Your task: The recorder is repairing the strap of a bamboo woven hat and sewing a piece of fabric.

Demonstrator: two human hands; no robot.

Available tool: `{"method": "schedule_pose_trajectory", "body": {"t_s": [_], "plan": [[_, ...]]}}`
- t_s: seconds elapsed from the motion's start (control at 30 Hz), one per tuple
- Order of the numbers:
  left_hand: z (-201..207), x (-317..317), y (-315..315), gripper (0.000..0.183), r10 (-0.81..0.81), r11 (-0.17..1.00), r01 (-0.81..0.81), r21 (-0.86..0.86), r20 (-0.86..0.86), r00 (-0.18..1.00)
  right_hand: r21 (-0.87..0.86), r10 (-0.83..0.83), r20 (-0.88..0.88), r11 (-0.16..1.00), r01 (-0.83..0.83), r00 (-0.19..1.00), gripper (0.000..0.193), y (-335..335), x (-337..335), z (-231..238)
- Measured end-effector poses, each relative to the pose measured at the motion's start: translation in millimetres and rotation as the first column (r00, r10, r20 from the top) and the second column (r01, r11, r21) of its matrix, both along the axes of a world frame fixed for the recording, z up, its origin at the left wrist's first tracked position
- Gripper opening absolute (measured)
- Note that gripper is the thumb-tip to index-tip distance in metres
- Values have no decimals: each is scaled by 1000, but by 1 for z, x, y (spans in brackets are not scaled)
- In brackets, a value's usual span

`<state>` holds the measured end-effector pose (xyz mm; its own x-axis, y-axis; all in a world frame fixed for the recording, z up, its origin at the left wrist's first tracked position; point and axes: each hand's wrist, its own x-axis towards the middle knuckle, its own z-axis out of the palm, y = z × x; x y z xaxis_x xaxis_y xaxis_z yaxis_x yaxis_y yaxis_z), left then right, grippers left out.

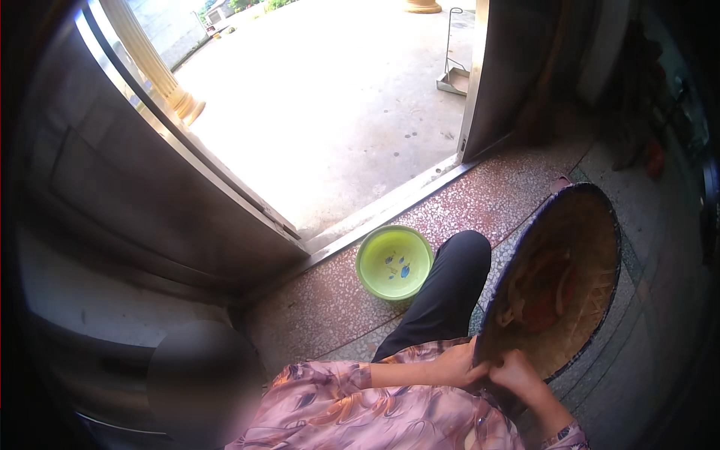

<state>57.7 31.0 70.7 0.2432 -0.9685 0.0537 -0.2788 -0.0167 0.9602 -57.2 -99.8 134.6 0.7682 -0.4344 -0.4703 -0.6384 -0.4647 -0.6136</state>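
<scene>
Bowl (394,262) on floor (330,307), left of knee (457,262); woven hat (559,289) right; doorway (337,105) beyond.

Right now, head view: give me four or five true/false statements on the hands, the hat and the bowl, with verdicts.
1. Both hands, left hand and right hand, grip the rim of the woven hat. True.
2. The green bowl sits on the person's lap. False: it stands on the speckled floor beside the knee.
3. The door is shut. False: it stands open onto a sunlit yard.
4. The hat's inside faces the camera. True.
</scene>
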Motion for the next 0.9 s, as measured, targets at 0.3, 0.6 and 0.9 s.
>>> {"method": "schedule_pose_trajectory", "body": {"t_s": [0.3, 0.6, 0.9], "plan": [[-9, -16, 6, 59, -60, 997, 51, 64, 135, 989, -26, 80, 281, 997, -75, 956, 27, 5, -47, -76], [21, 18, 0, 29, -37, 999, 41, 31, -105, 994, 210, -318, 160, 936, 283, 934, 16, 23, -18, -27], [13, 32, -9, 16, -30, 956, 136, 261, -373, 928, 473, -488, 110, 792, 386, 866, 11, 15, -14, -42]]}}
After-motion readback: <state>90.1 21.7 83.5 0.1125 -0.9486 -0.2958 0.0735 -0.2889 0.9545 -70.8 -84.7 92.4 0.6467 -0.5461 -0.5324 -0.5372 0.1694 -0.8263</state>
